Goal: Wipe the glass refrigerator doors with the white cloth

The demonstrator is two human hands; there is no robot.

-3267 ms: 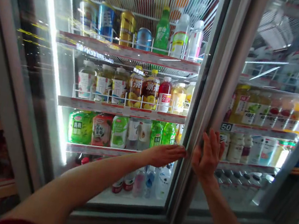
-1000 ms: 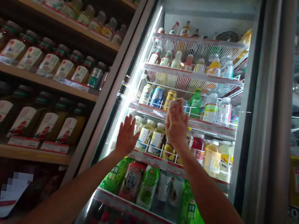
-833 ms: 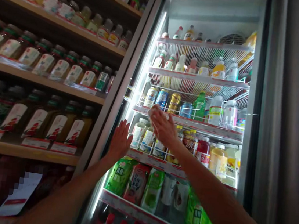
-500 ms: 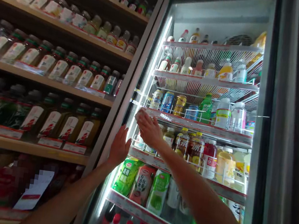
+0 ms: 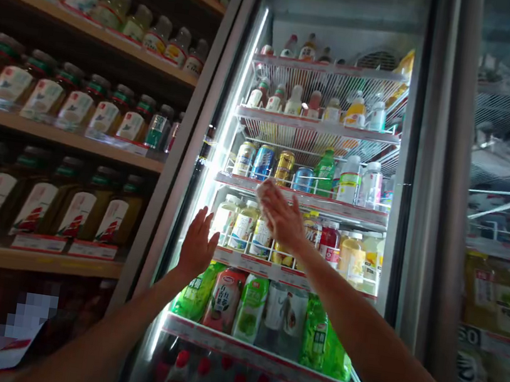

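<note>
My right hand [image 5: 283,219] is raised in front of the glass door [image 5: 341,29] of a lit drinks fridge. Under its fingers a small pale cloth [image 5: 265,187] sticks out at the tips, apparently held flat against the glass; most of it is hidden by the hand. My left hand [image 5: 196,247] is lower and to the left, at the left side of the door, its fingers stretched out and nothing in it. Behind the glass, close to both hands, are a shelf of bottles [image 5: 244,224] and a row of cans [image 5: 263,162].
Wooden shelves [image 5: 37,258] with rows of jars and bottles [image 5: 79,207] stand left of the fridge. A metal frame [image 5: 428,177] borders the door on the right, and another glass-fronted fridge [image 5: 504,239] follows. Large green packs [image 5: 250,307] stand on a lower fridge shelf.
My right hand has moved right across the door with the cloth, uncovering bottles behind it. My left hand stays near the door's left side. The view has shifted to the right.
</note>
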